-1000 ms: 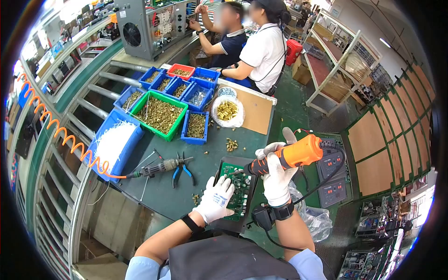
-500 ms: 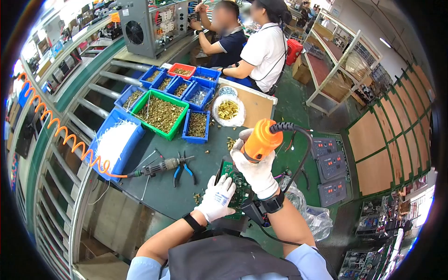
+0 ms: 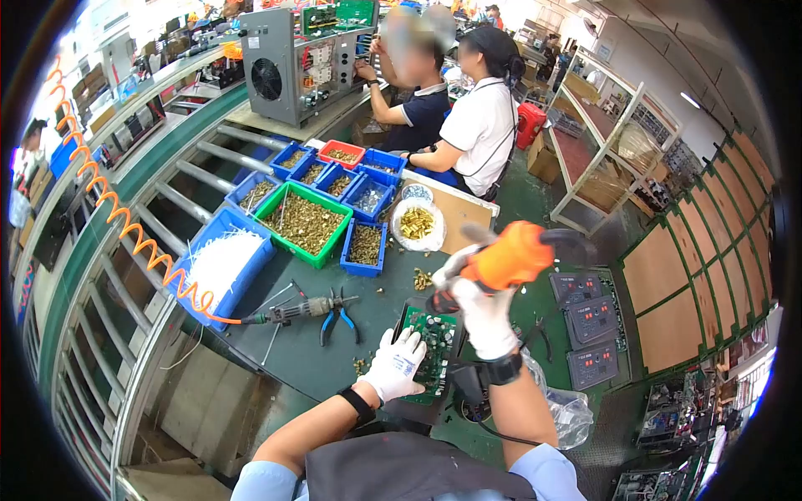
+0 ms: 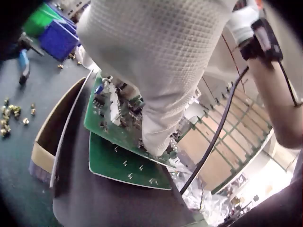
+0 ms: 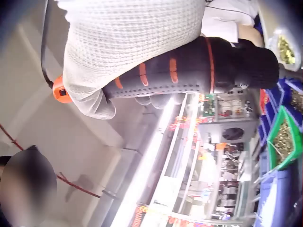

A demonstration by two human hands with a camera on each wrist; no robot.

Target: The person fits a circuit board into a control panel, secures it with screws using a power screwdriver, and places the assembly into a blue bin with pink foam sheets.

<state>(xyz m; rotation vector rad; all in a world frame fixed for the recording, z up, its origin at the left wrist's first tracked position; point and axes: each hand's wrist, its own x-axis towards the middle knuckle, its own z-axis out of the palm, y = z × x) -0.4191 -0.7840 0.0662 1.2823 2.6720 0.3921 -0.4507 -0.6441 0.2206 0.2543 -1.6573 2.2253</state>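
My gloved right hand [image 3: 484, 316] grips an orange and black corded electric screwdriver [image 3: 511, 255], its fingers wrapped round the black body [image 5: 163, 71]. The tool is raised above the bench, its nose pointing left. My gloved left hand [image 3: 396, 367] rests spread over a green circuit board [image 3: 439, 351], with its thumb pressing down among the components in the left wrist view. Under this board a second green board [image 4: 125, 165] sticks out, bearing solder points. Both lie over a dark grey panel [image 4: 123, 203].
Left of the boards lie a coil-hosed tool [image 3: 292, 311] and blue-handled pliers [image 3: 338, 321]. Beyond them stand a green bin [image 3: 322, 250] of brass fittings, several blue bins and a white-filled blue tray [image 3: 238, 309]. Grey display panels [image 3: 591, 326] sit rightward. Two people work across the bench.
The right hand swung the screwdriver upright over the board, then tilted it back with its orange end rightward. The left hand stayed on the board. The head view shifted slightly.
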